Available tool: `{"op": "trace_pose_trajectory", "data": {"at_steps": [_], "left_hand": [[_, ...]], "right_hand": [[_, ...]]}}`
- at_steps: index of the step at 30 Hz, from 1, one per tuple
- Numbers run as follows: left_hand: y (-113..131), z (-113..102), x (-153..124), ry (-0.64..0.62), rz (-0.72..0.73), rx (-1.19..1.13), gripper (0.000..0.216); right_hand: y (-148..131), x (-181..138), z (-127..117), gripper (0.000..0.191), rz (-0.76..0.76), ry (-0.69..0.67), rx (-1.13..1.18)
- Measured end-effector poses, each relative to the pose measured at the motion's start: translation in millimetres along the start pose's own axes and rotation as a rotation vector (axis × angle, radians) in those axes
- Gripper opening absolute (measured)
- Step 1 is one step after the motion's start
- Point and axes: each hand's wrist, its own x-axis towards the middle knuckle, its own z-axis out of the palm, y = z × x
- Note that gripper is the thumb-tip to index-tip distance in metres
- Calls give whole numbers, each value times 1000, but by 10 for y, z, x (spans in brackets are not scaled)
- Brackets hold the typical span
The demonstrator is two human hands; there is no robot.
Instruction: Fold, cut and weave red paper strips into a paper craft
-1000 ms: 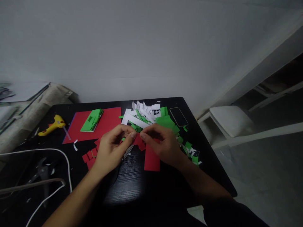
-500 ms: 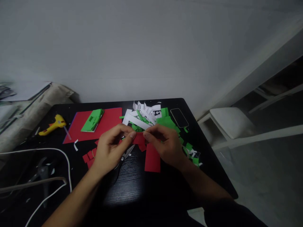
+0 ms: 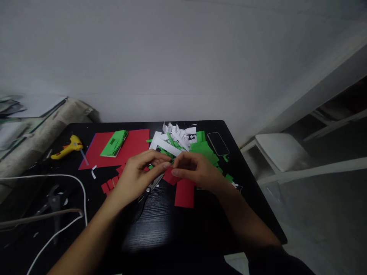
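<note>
My left hand (image 3: 142, 173) is closed, its thumb and fingertips pinched together above the table's middle. Close against it, my right hand (image 3: 199, 171) is closed too, with thumb and fingers bent inward. A small red paper piece (image 3: 170, 177) shows at the fingertips of both hands, which partly hide it. Under the right hand lies a larger red paper strip (image 3: 184, 194). Scissors (image 3: 148, 189) rest partly beneath the left hand. Behind the hands is a heap of white paper scraps (image 3: 179, 133) mixed with green paper pieces (image 3: 202, 148).
On the left, a yellow glue gun (image 3: 71, 146) lies near a red sheet (image 3: 137, 141) bearing a folded green paper stack (image 3: 115, 143). Pliers (image 3: 54, 202) and a white cable (image 3: 77, 181) are nearer me. A phone (image 3: 218, 144) lies at right, beside a white stool (image 3: 275, 149).
My fingertips have drawn closer together around the small red paper, now less visible than when stretched between both hands. The view has shifted slightly.
</note>
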Motion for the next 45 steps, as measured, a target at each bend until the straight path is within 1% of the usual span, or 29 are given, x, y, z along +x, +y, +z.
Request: {"op": "trace_pose_trajectory", "data": {"at_steps": [2,4,5,6,8,9,10,12,15,17,20,23,26,30,33,35,37,39,42,44,45], "left_hand": [[-58,-25,-94,53,-91,16,22],[-158,-65,-246,31,-188,132,29],[-223,-85,-342,-8,-235,210,32],[-295,-102,-449,-76,-278,273,34],[-444,-122,-686,-190,-367,388,34],[-513,-124,-809,-210,-412,461,33],[-575,-122,-929,-199,-451,548,32],[-672,-110,-1146,-140,-511,706,30],[-762,-85,-1381,-112,-561,775,31],[-806,-66,-1467,-125,-549,786,34],[-859,-36,-1501,-141,-510,825,38],[-878,-15,-1454,-142,-511,854,37],[-850,-28,-1389,-179,-529,791,32],[-750,-100,-1394,-192,-522,589,35],[-658,-136,-1478,-201,-492,336,32],[-602,-119,-1530,-197,-471,193,26],[-556,-64,-1552,-192,-460,111,22],[-523,9,-1539,-175,-450,87,22],[-502,94,-1485,-153,-412,124,20],[-501,112,-1459,-142,-374,171,21],[-503,112,-1453,-138,-352,196,26]], "right_hand": [[147,-4,12,27,55,60,78],[320,-42,26,34,88,148,117],[408,-71,32,36,100,178,134],[493,-105,39,37,107,197,154],[640,-180,54,38,130,206,201],[700,-217,62,39,139,217,229],[749,-252,72,41,152,224,253],[816,-311,95,46,168,239,272],[852,-371,135,54,154,255,267],[848,-390,158,57,130,258,275],[824,-391,185,55,119,260,281],[794,-370,200,53,123,277,299],[767,-352,200,53,139,290,351],[747,-351,174,54,161,295,407],[751,-355,138,55,152,331,391],[753,-351,111,55,139,363,375],[745,-342,86,56,127,370,375],[730,-328,66,49,123,354,404],[716,-303,54,36,99,360,450],[727,-288,57,34,75,391,444],[736,-283,59,34,68,405,435]]}}
